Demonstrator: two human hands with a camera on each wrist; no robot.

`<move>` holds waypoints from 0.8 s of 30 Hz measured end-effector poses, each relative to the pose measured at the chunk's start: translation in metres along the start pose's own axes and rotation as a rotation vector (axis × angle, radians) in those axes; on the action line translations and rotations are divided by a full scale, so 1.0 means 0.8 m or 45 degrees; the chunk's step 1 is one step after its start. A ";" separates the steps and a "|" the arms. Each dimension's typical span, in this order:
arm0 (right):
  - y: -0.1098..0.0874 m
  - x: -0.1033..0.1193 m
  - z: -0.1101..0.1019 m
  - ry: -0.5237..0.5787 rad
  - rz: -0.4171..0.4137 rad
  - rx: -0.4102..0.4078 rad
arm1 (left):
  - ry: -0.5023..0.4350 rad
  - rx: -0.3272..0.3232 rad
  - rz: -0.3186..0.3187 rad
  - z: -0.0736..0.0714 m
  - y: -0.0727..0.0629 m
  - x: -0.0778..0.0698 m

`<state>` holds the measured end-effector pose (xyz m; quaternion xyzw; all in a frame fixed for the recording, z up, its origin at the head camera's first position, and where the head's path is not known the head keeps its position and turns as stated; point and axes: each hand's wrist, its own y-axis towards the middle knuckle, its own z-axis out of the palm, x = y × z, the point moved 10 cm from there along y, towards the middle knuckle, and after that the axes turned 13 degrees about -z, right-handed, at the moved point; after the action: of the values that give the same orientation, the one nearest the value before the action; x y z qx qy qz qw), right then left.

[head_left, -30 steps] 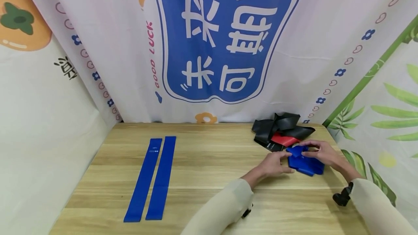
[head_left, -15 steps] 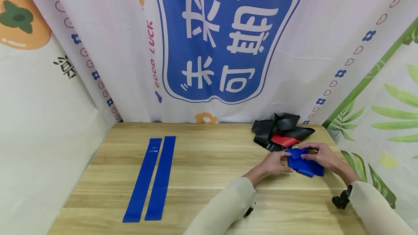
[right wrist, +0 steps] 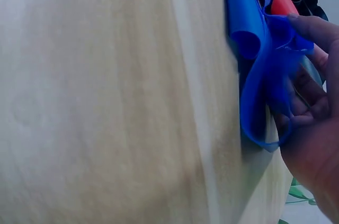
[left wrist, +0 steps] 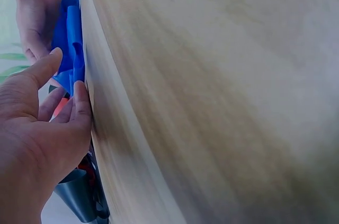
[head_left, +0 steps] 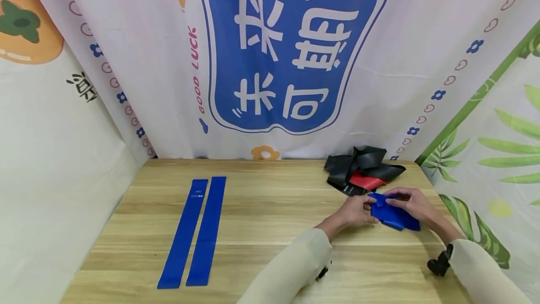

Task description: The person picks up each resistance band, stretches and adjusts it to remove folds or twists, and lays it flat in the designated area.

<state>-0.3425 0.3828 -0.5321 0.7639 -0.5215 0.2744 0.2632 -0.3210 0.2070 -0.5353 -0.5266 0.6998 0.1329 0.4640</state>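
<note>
A crumpled blue resistance band (head_left: 390, 215) lies folded in loops at the right side of the wooden table. My left hand (head_left: 353, 211) holds its left edge, with thumb and fingertips on the band in the left wrist view. From the other side, my right hand (head_left: 415, 204) pinches the upper part of the band; in the right wrist view the thumb (right wrist: 312, 27) presses on a fold and the other fingers are partly behind it. Open loops of the blue band (right wrist: 254, 75) hang toward the right wrist camera.
Just behind the hands sits a tangled pile of black bands (head_left: 354, 165) with a red band (head_left: 367, 181) among them. Two flat blue bands (head_left: 183, 233) (head_left: 207, 233) lie side by side at the table's left. A printed curtain (head_left: 270, 60) hangs along the back edge.
The right hand has shifted slightly toward the front, and the top fold of the blue band has been pressed lower. The left hand keeps nearly the same place; other bands stay put.
</note>
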 end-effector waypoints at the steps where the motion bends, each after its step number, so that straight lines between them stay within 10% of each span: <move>1: -0.001 0.000 0.001 0.004 0.005 0.001 | -0.002 0.001 0.000 0.000 0.000 0.000; 24: -0.006 0.000 0.015 0.170 0.048 -0.035 | 0.140 -0.061 0.064 -0.004 0.000 -0.004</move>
<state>-0.3364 0.3765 -0.5411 0.7301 -0.5210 0.3223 0.3026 -0.3226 0.2070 -0.5310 -0.5263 0.7339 0.1320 0.4086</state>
